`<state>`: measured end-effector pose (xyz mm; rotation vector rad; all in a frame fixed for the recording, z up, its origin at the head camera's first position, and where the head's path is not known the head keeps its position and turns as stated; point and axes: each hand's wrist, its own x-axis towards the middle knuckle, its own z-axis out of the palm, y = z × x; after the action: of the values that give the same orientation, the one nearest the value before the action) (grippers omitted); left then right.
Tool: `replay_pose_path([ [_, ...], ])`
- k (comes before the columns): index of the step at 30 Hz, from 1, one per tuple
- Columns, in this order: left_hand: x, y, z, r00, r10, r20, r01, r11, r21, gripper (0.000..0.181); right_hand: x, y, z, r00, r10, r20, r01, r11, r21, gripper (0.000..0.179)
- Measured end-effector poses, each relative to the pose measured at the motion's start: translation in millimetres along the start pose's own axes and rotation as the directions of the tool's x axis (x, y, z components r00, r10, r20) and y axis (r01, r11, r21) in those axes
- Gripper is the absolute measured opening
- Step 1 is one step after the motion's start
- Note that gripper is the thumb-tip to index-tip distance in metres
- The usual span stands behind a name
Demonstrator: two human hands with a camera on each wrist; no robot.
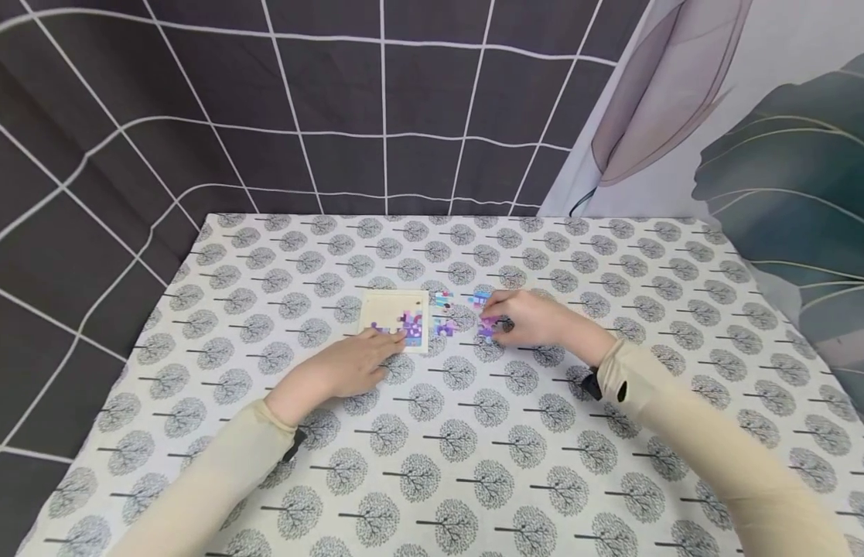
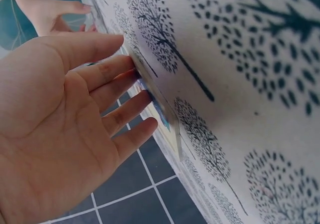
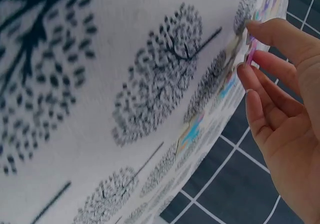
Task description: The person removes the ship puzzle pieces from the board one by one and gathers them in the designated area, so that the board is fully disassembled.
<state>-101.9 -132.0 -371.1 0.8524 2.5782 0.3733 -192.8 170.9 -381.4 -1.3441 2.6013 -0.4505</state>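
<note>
A shallow cream puzzle tray (image 1: 393, 300) lies flat on the table, with purple and blue jigsaw pieces (image 1: 414, 330) fitted along its near right part. My left hand (image 1: 351, 363) rests its straight fingers on the tray's near side, over some of those pieces. In the left wrist view the palm of the left hand (image 2: 65, 108) shows, fingertips at the tray's edge. To the tray's right, my right hand (image 1: 529, 319) pinches a pink-purple jigsaw piece (image 3: 251, 52) between thumb and fingers, low over the cloth.
Loose jigsaw pieces (image 1: 443, 299) lie just right of the tray, with a purple one (image 1: 444, 328) nearer me. A blue piece (image 1: 479, 299) sits beyond the right fingertips. The tree-print tablecloth (image 1: 459, 441) covers the table; a dark gridded curtain (image 1: 334, 93) hangs behind it.
</note>
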Motion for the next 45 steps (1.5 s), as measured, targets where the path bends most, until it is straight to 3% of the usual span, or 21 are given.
replay_pose_path([
  [5,0.7,-0.8,3.1,1.000,-0.002,-0.003,0.002,1.000,-0.004,0.051,3.1,1,4,0.999,-0.040,-0.015,0.040,0.999,-0.006,0.032],
  [14,0.8,0.1,2.0,1.000,0.012,-0.004,-0.012,1.000,0.012,0.051,2.7,0,1,0.999,0.035,0.029,-0.037,0.997,0.068,0.035],
  [21,1.2,-0.3,2.0,1.000,0.008,-0.008,-0.007,1.000,0.012,0.051,2.4,-4,-2,0.995,0.071,0.062,-0.074,0.997,0.036,0.042],
  [25,0.0,-1.5,2.5,1.000,0.005,-0.013,-0.005,1.000,0.013,0.051,4.6,-3,-1,0.994,0.068,0.090,-0.071,0.997,0.028,0.051],
  [31,-0.1,-2.5,2.7,1.000,0.009,-0.022,-0.009,1.000,0.019,0.051,4.6,-1,-1,0.995,0.039,0.096,-0.042,0.999,0.027,0.048],
  [40,2.2,-1.7,3.2,1.000,0.013,-0.015,-0.012,0.999,0.043,0.053,-1.6,-1,-10,0.997,0.003,0.073,-0.010,0.996,0.085,0.048],
  [45,2.7,-3.0,2.7,1.000,0.023,0.004,-0.023,0.999,0.029,0.052,-2.8,0,-13,1.000,0.021,0.017,-0.023,0.990,0.136,0.048],
])
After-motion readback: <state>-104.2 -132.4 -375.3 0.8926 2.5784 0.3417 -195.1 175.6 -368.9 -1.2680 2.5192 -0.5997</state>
